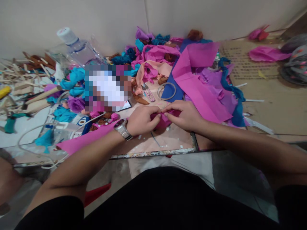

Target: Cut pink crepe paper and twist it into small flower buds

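Observation:
My left hand (141, 119), with a metal watch (122, 128) on its wrist, and my right hand (184, 114) meet over a small piece of magenta crepe paper (165, 119). Both hands pinch it between thumb and fingers, close together, just above a pale work board (168, 140). Most of the piece is hidden under my fingers. A long magenta paper strip (83, 140) lies under my left forearm.
Heaps of pink, purple, blue and teal crepe paper (196, 76) cover the board behind my hands. Small snips (149, 93), a wire ring (166, 91), a clear plastic bottle (76, 48), wooden sticks (21, 80) and a white cable (31, 134) lie around. Cardboard (263, 83) sits to the right.

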{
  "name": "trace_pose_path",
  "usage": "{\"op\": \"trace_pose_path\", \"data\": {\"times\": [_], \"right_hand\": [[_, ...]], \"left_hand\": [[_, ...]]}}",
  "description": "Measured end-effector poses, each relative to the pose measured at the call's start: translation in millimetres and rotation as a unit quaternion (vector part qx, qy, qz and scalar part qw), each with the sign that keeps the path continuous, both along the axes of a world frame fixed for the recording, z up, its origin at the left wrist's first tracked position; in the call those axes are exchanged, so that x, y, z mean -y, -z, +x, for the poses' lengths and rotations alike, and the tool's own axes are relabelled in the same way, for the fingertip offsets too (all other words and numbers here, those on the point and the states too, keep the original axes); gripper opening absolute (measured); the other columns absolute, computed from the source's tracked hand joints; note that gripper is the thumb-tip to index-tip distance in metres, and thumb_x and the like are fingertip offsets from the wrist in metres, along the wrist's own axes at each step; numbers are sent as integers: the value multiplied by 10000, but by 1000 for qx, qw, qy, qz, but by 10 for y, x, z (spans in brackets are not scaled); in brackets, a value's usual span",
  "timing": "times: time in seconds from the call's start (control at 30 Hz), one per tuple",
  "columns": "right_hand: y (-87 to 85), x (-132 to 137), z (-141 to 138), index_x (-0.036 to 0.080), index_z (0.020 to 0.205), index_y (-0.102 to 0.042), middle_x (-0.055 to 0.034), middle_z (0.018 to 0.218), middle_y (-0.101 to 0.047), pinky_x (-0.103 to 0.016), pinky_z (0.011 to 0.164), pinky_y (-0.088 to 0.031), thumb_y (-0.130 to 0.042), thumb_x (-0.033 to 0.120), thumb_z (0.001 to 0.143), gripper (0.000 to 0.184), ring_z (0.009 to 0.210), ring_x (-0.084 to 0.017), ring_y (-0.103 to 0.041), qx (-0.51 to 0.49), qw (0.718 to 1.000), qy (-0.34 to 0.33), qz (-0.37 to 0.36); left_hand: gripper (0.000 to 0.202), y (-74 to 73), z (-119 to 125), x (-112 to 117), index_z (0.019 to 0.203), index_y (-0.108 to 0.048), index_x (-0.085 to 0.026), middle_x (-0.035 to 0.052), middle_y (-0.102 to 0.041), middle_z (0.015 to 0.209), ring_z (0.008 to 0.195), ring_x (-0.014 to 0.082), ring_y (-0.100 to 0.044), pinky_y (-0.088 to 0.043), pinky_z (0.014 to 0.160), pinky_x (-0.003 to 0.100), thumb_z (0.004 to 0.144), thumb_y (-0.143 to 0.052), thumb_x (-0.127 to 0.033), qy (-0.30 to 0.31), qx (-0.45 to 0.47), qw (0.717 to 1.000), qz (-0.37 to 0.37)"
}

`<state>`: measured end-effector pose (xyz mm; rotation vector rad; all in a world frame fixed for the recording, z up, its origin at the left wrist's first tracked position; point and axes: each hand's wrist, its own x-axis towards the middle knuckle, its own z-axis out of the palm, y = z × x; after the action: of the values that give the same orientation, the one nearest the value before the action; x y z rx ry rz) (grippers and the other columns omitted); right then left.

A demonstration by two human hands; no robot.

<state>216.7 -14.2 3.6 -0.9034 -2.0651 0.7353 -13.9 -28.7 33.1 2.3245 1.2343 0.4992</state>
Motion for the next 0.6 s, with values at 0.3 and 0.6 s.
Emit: {"op": "trace_pose_path", "data": {"times": [0.3,0.6], "right_hand": [[15,-14,2,271,984,-853,-11,990,-877,-386,912,-575,-688,219,944,177,926,-223,-789,14,998,-25,56],[-8,-3,-4,259,958,-844,-16,946,-870,-376,862,-563,-699,233,958,147,875,-215,-783,-1,997,-29,67]], "left_hand": [[244,-41,-20,-26,856,-774,-163,-18,-657,684,624,130,-524,-365,645,292,849,-532,-194,9,50,996,-70],[270,-50,-22,-53,782,-672,-165,-18,-607,703,679,134,-525,-397,680,283,958,-487,-252,22,94,987,-128]]}}
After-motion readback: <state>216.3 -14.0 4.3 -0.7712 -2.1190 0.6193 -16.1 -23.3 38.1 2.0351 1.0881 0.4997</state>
